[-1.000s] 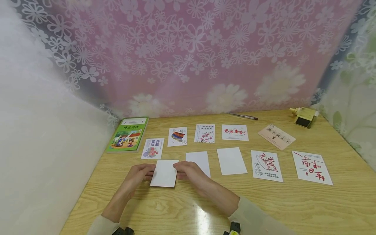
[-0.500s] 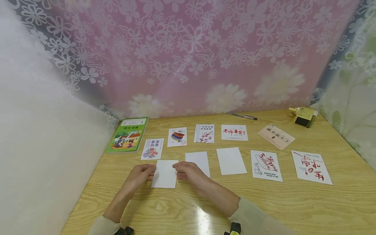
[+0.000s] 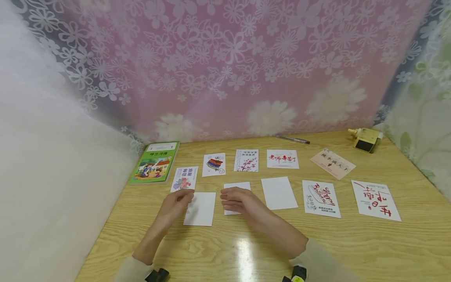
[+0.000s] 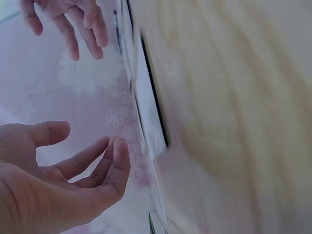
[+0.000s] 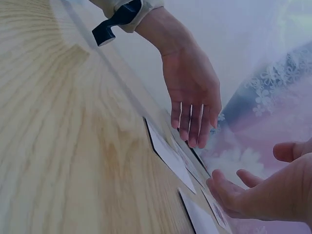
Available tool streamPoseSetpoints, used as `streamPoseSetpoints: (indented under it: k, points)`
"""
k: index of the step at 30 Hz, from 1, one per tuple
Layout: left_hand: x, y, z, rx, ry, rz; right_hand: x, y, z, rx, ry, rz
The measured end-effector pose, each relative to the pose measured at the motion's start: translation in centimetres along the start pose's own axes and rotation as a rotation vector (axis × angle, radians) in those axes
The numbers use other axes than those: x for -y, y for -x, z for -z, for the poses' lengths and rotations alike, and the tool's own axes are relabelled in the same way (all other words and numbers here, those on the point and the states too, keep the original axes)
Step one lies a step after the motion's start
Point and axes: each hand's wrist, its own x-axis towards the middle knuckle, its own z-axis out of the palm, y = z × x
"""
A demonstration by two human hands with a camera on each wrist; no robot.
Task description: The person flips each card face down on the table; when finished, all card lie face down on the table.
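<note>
The person's left hand (image 3: 176, 205) and right hand (image 3: 244, 199) hover above the pale wooden tabletop (image 3: 197, 250), nearer its left edge, fingers loose and gripping nothing that I can see. Between them a plain white rectangular paper card (image 3: 201, 209) lies flat; a second blank white card (image 3: 246, 185) lies beneath the right hand. Over by the back left corner rests a green-covered illustrated paperback book (image 3: 154, 163).
</note>
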Motion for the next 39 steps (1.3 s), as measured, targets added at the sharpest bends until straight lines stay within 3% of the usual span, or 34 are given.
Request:
streamPoseSetpoints:
  k: [8,18,26,33,39]
  points:
    - [-2.7,-1.3,-3.3,0.062,0.107,-0.127,0.5,1.8,3.6,-0.029,0.002,-0.011]
    - [-7.6,-2.5,-7.7,0.185,0.204,-0.227,1.0,5.0,8.4,-0.078,-0.005,0.035]
    - [-9.9,-2.9,-11.3,0.274,0.228,-0.245,1.3,7.9,11.8,-0.161,-0.11,0.05]
    - [-11.7,-3.3,-14.5,0.344,0.268,-0.254,1.2,10.8,14.7,-0.125,-0.265,0.141]
    - [-12.4,-3.5,-17.0,0.424,0.268,-0.227,1.6,12.4,16.5,-0.166,-0.263,0.235]
